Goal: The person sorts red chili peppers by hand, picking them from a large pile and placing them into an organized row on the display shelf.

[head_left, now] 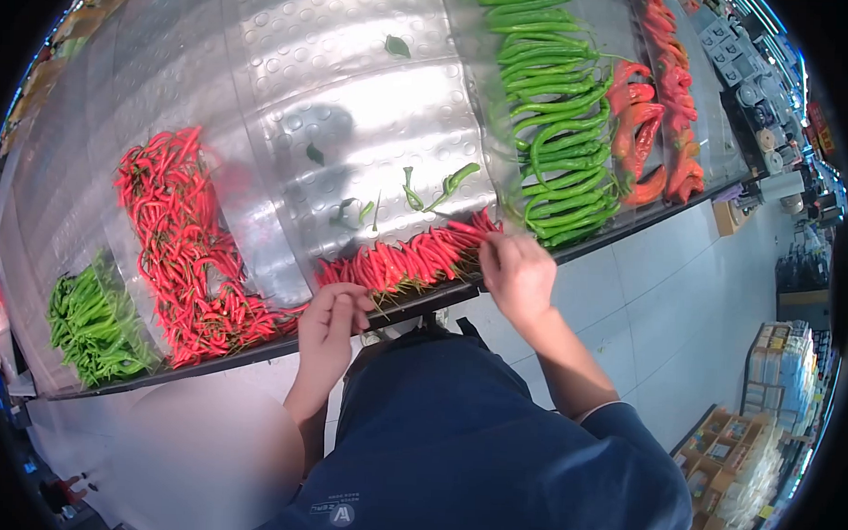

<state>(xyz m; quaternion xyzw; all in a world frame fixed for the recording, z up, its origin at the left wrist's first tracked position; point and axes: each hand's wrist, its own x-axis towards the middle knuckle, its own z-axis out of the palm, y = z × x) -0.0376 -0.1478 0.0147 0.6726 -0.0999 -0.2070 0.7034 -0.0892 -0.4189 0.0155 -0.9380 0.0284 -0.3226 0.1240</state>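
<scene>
A row of small red chillies [410, 263] lies along the front edge of the metal display counter [356, 85], stems toward me. At the right end of this row, my right hand [517, 273] has its fingers pinched on a red chilli [472, 229]. By the row's left end is my left hand [331, 320], its fingers curled together near the counter edge; whatever it may hold is too small to make out. Left of that hand lies a larger pile of red chillies [186, 247]. Loose green pepper pieces [455, 185] rest behind the row.
Long green peppers [564, 130] are stacked right of the row, with large red peppers [639, 132] beyond them. Small green chillies [95, 324] lie at the far left. The counter's dark front rim [423, 302] runs before me. Shelves of packaged goods [766, 370] stand at lower right.
</scene>
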